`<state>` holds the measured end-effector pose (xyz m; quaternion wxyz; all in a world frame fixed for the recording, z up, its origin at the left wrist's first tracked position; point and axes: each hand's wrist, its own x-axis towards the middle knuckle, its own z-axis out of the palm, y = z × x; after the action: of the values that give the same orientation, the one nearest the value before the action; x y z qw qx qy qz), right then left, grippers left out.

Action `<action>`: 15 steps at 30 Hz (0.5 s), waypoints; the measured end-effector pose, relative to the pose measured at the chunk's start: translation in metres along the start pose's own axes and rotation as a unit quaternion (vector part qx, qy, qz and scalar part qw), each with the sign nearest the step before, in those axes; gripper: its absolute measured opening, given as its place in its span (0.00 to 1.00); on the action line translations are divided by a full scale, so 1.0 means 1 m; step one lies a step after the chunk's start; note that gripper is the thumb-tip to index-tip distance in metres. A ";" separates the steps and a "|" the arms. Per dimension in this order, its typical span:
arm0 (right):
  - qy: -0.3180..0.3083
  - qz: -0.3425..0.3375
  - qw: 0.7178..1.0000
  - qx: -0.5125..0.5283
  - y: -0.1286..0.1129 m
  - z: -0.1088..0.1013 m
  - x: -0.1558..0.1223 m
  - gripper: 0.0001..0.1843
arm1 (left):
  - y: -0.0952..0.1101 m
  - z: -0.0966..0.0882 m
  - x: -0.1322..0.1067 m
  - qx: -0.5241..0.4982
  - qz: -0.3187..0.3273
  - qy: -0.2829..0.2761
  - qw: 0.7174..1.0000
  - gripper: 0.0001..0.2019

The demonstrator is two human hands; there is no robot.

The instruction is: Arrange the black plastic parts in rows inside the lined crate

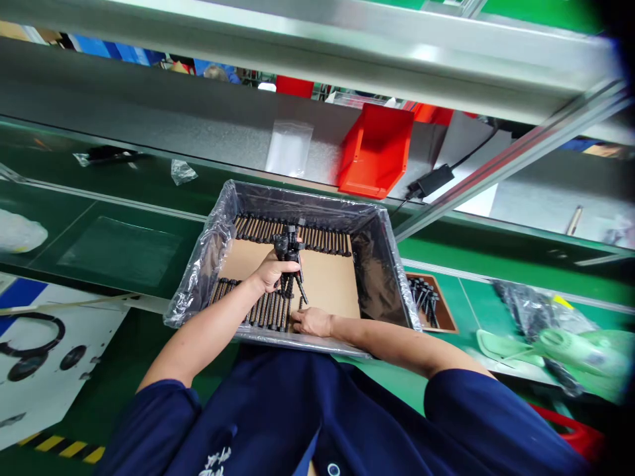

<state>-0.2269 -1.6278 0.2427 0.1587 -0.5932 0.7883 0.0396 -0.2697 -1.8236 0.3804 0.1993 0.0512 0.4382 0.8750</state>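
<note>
My left hand [270, 271] is closed round a bunch of black rod-shaped parts [289, 254], held upright over a box lined with clear plastic [198, 264]. My right hand [310, 322] rests low in the box at the near row of black parts [262, 307], its fingers curled on the end of that row; what it grips, if anything, I cannot make out. A brown cardboard sheet [330, 281] covers the box floor. Another row of the same parts [317, 239] lies along the far wall.
A small brown tray with more black parts [429, 301] stands right of the box. A red bin [377, 149] and a black power adapter [431, 180] sit behind. Green items in plastic [570, 344] lie at right; a printed sheet [44, 357] at left.
</note>
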 end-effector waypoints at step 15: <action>0.130 0.083 0.978 0.139 0.021 -0.034 -0.008 0.11 | -0.005 0.000 0.002 0.033 0.017 0.003 0.999 0.12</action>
<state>-0.2517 -1.6227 0.2748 0.1317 -0.4981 0.8463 -0.1352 -0.2700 -1.8204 0.3766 0.1808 0.0625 0.4666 0.8635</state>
